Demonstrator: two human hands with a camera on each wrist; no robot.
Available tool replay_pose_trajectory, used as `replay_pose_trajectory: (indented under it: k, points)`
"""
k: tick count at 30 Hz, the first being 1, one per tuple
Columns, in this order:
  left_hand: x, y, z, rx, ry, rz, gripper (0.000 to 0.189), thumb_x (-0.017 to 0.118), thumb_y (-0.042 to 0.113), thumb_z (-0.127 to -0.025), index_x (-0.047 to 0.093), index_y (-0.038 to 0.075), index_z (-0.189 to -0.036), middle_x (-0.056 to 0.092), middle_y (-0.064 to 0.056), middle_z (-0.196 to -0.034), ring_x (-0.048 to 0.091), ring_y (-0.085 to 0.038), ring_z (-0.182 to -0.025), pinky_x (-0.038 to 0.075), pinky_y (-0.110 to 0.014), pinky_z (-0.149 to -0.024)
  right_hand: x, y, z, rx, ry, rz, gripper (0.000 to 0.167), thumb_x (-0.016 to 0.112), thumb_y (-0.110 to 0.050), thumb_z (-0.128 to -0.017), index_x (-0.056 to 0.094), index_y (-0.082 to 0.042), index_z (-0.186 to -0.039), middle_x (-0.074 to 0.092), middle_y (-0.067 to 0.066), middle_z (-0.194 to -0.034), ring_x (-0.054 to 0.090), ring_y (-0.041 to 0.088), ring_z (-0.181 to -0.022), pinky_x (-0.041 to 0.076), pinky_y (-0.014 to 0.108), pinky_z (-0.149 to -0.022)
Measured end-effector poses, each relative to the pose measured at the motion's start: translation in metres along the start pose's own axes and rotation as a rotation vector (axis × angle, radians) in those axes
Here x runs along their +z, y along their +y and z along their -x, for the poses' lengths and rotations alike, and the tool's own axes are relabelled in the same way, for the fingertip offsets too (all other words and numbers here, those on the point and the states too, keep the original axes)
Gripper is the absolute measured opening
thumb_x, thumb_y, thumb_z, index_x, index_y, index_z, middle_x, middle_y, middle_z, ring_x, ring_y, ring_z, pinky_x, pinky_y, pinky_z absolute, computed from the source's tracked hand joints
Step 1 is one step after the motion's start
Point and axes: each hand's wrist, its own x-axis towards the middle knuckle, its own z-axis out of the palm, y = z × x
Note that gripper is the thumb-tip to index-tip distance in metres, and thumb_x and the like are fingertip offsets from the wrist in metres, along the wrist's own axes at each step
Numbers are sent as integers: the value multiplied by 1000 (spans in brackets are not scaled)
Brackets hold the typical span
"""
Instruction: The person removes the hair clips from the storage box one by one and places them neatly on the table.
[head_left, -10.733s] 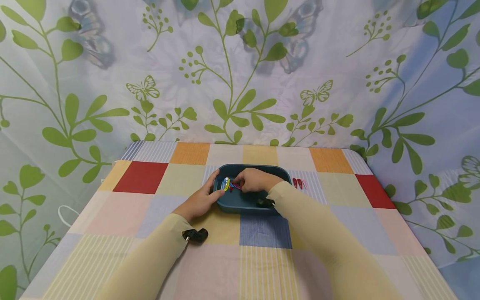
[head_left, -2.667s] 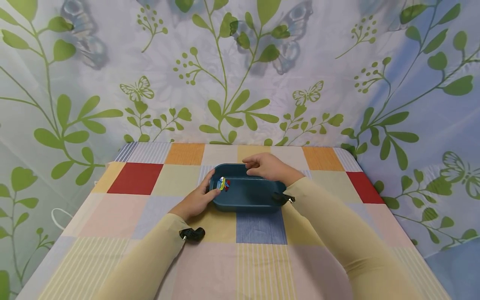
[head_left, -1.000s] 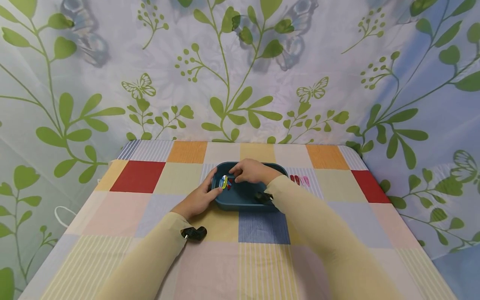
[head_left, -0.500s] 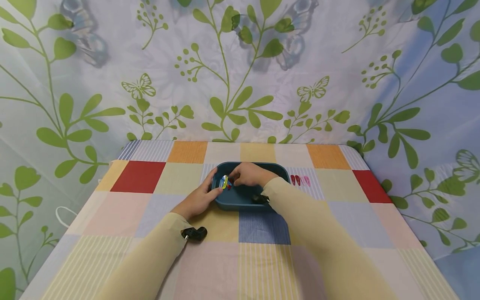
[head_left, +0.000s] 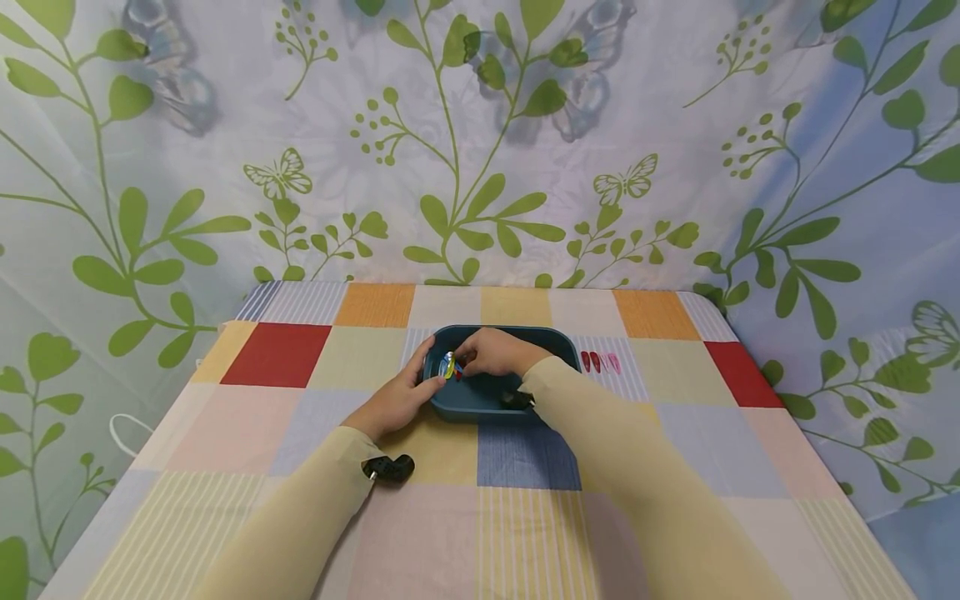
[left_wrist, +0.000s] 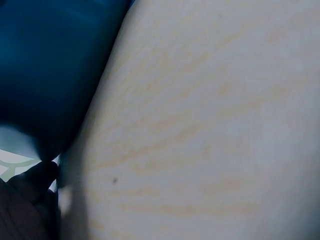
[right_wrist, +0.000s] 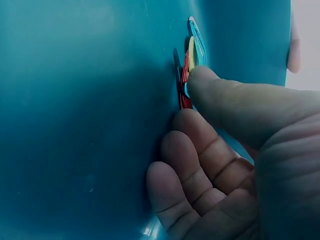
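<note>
Head view: the tray (head_left: 468,415) is met at its left end by the left hand (head_left: 396,402), fingers extended; inside, the clips (head_left: 450,365) are touched by the right hand (head_left: 498,350), fingers bent! 2 red clips (head_left: 596,362) are laid outside. Left wrist: tray and shadowed fingers (left_wrist: 36,181) are shown. Right wrist: clips are thumbed; whether any is gripped can't be told.

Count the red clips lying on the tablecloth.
2: one red clip just right of the tray, another red clip beside it, farther right. The right sleeve may hide more.
</note>
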Motion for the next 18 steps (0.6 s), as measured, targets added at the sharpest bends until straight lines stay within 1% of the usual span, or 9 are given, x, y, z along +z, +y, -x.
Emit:
replay_pose_trajectory:
  k: [5,8,13,18]
  points:
    - [0,2,1,-11,1,-9,77,51,40,-110,1,40,-169,19,-15,-176,23,-36,-161,19,-61,-129,1,-2,-1,14,-9,22,38,77,-22,-97,74,-12,-134,78,1,-102,64,9,-86,53,25,-79]
    - [0,3,1,-14,2,-7,77,51,40,-110,2,41,-169,20,-15,-176,23,-36,-161,19,-62,-129,1,-4,0,19,-12,19,37,78,-23,-97,75,-13,-132,78,0,-101,63,8,-84,52,24,-78]
    - [0,4,1,-10,3,-5,77,52,40,-110,3,41,-169,19,-13,-176,21,-35,-162,18,-62,-129,1,-6,1,8,-32,25,38,79,-20,-95,75,-14,-133,77,0,-105,63,9,-89,54,26,-83]
    - [0,4,2,-3,-1,-8,77,51,38,-110,2,38,-170,23,-16,-174,25,-35,-161,21,-61,-129,2,-6,1,-5,-44,41,35,79,-18,-95,76,-15,-129,77,1,-108,65,11,-93,55,29,-88]
